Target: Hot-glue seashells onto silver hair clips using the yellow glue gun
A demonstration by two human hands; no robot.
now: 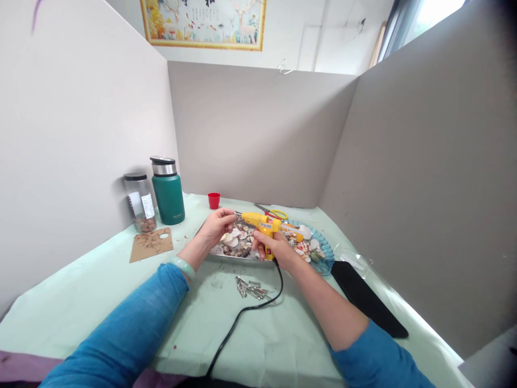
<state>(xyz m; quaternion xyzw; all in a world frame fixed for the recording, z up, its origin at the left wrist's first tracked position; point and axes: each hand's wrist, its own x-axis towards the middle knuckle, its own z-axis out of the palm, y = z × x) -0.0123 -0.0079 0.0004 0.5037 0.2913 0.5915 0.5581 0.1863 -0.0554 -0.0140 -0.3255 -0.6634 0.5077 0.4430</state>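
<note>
My right hand (274, 249) is wrapped round the handle of a yellow hot glue gun (256, 219), with a stick in its rear end. The gun's nozzle points left, toward the fingertips of my left hand (220, 222). Those fingertips are pinched together beside the nozzle; what they hold is too small to make out. Under both hands lies a metal tray (242, 259) of seashells (238, 242). In front of the tray is a small pile of silvery metal clips (251, 289). From the gun's handle, a black cord (242, 311) runs down to the near table edge.
On the right are a blue scalloped plate (326, 245) with shells, scissors (277, 214) and a black flat object (369, 299). A red cup (214, 200) stands behind. Leftward are a green flask (168, 196), a jar (140, 202) and brown cardboard (151, 245). Grey partitions (258, 134) enclose the table.
</note>
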